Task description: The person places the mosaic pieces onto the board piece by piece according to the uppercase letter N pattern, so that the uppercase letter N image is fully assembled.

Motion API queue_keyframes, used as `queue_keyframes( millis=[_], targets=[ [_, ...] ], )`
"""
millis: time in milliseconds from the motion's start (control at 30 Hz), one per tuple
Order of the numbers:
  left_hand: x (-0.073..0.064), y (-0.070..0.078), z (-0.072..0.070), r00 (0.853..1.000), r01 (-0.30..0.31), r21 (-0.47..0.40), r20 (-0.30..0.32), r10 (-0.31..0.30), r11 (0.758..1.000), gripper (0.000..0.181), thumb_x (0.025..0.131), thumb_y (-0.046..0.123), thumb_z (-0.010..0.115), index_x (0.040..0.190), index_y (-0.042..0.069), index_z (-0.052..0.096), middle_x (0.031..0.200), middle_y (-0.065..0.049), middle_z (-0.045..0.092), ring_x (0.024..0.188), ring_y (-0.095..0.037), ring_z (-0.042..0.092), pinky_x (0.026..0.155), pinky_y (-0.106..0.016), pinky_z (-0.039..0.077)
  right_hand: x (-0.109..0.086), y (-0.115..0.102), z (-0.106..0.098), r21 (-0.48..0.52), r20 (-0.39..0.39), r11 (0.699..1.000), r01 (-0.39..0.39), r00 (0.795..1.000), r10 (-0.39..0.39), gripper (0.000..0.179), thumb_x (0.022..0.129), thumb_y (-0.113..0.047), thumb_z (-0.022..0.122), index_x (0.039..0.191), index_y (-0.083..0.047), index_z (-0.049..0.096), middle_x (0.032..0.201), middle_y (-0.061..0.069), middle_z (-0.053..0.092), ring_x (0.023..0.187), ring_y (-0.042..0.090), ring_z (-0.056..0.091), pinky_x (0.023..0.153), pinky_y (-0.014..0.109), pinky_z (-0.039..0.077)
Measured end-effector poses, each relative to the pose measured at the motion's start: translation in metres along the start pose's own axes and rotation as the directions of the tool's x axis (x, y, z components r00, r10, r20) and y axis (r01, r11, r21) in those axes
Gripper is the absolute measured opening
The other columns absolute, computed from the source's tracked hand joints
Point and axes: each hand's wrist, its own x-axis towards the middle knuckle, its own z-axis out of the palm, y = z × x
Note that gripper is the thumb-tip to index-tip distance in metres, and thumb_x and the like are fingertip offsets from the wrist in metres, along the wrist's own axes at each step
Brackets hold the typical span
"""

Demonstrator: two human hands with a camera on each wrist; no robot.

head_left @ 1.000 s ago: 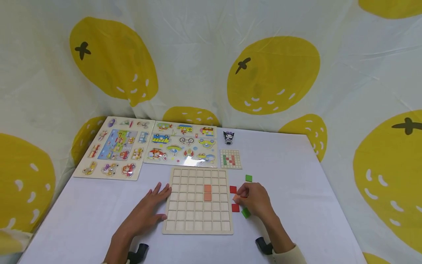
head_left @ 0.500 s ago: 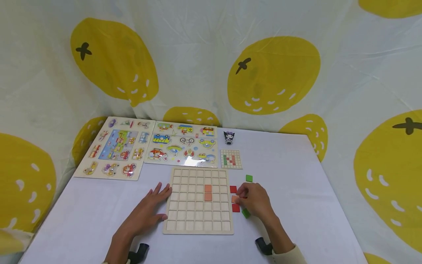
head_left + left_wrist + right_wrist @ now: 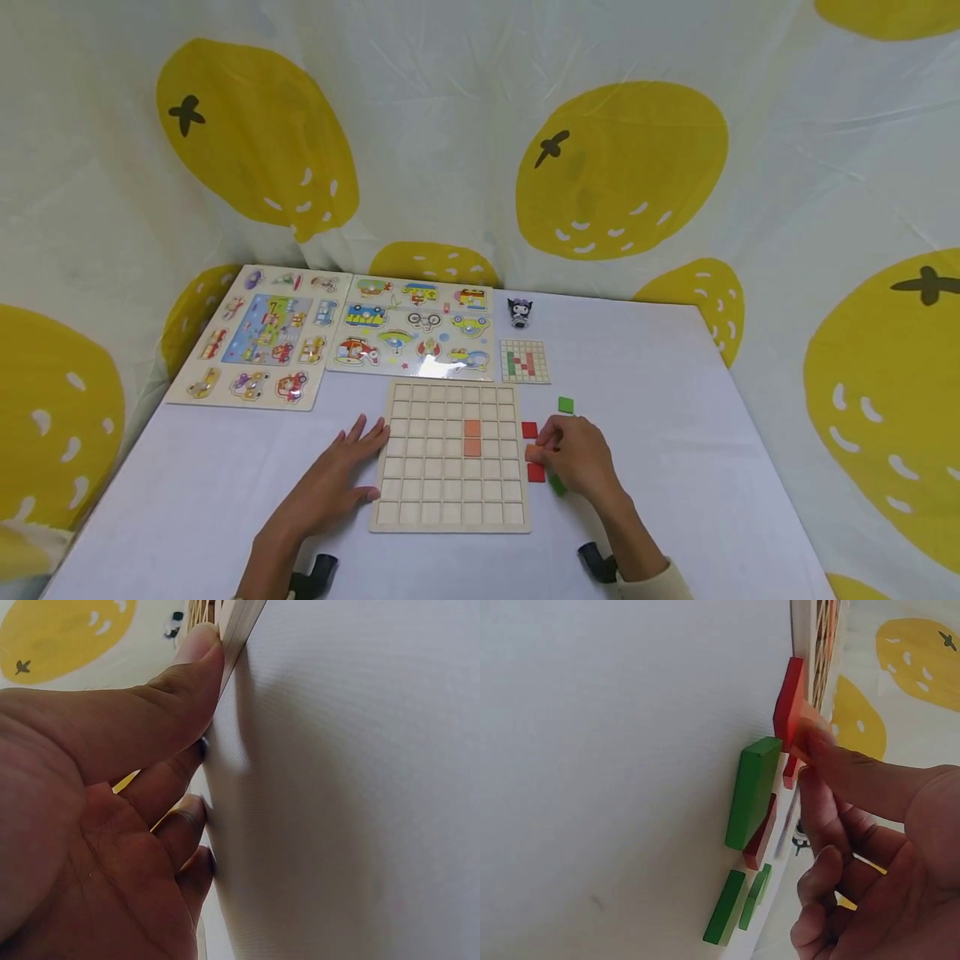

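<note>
A square wooden grid board (image 3: 450,528) lies in the middle of the table, two orange tiles (image 3: 472,437) side by side in its cells. My left hand (image 3: 330,479) rests against the board's left edge with fingers spread; the left wrist view shows its thumb (image 3: 199,649) touching the wooden rim. Just right of the board, my right hand (image 3: 581,454) pinches an orange tile (image 3: 810,724) between thumb and fingers, low over the cloth. Red tiles (image 3: 530,430) lie close by on either side. Green tiles (image 3: 751,793) lie around the hand, some partly hidden under it.
Behind the board lies a small pattern card (image 3: 525,362), with a small black-and-white figurine (image 3: 520,313) beyond it. Two picture puzzle boards (image 3: 411,327) fill the back left. A lemon-print curtain (image 3: 438,125) hangs behind the table.
The orange tile at my right fingertips has turned and shifted slightly, showing more of its face. Both hands stay almost in place; the left still rests at the board.
</note>
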Motion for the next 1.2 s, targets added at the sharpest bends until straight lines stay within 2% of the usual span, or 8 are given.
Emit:
queue_keyframes(
  millis=[300, 567, 733, 1000, 1200],
  targets=[
    [-0.002, 0.0, -0.001, 1.0, 0.005, -0.004, 0.002, -0.005, 1.0, 0.098, 0.078, 0.009, 0.091, 0.163, 0.014, 0.043, 0.173, -0.002, 0.034, 0.167, -0.034, 0.016, 0.136, -0.06, 0.014, -0.005, -0.003, -0.002, 0.108, 0.008, 0.994, -0.014, 1.0, 0.013, 0.022, 0.082, -0.019, 0.093, 0.083, -0.016, 0.071, 0.082, 0.0, 0.065, 0.084, 0.019, 0.056, 0.056, 0.026, 0.048],
    [-0.002, -0.002, -0.001, 1.0, 0.0, -0.006, 0.004, 0.0, 1.0, 0.098, 0.078, 0.009, 0.091, 0.163, 0.015, 0.043, 0.173, -0.002, 0.034, 0.167, -0.034, 0.016, 0.135, -0.06, 0.014, -0.008, -0.008, 0.006, 0.213, 0.048, 0.975, 0.063, 0.996, -0.075, 0.017, 0.09, -0.014, 0.086, 0.101, -0.024, 0.078, 0.079, -0.003, 0.062, 0.074, 0.016, 0.051, 0.058, 0.023, 0.042],
    [-0.002, -0.002, 0.0, 1.0, -0.008, -0.009, 0.002, 0.008, 1.0, 0.098, 0.077, 0.009, 0.091, 0.163, 0.014, 0.043, 0.173, -0.002, 0.035, 0.166, -0.034, 0.017, 0.135, -0.06, 0.013, -0.012, -0.014, 0.011, 0.225, 0.054, 0.966, 0.126, 0.988, -0.142, 0.018, 0.092, -0.009, 0.082, 0.101, -0.024, 0.077, 0.078, -0.004, 0.06, 0.07, 0.015, 0.051, 0.057, 0.022, 0.043],
    [-0.001, -0.004, 0.0, 1.0, -0.02, -0.015, -0.003, 0.02, 1.0, 0.098, 0.078, 0.01, 0.091, 0.163, 0.014, 0.043, 0.173, -0.002, 0.035, 0.166, -0.035, 0.017, 0.135, -0.06, 0.013, -0.017, -0.025, 0.022, 0.197, 0.069, 0.968, 0.156, 0.983, -0.173, 0.021, 0.091, -0.011, 0.083, 0.102, -0.028, 0.076, 0.075, -0.007, 0.061, 0.073, 0.014, 0.051, 0.06, 0.022, 0.042],
    [-0.001, -0.004, 0.0, 1.0, -0.01, -0.021, -0.005, 0.01, 1.0, 0.098, 0.078, 0.01, 0.091, 0.163, 0.015, 0.043, 0.173, -0.001, 0.034, 0.167, -0.034, 0.016, 0.135, -0.059, 0.013, -0.018, -0.033, 0.029, 0.216, 0.096, 0.962, 0.167, 0.977, -0.191, 0.018, 0.09, -0.015, 0.085, 0.101, -0.026, 0.077, 0.075, -0.007, 0.065, 0.068, 0.014, 0.05, 0.057, 0.022, 0.041]
  ],
)
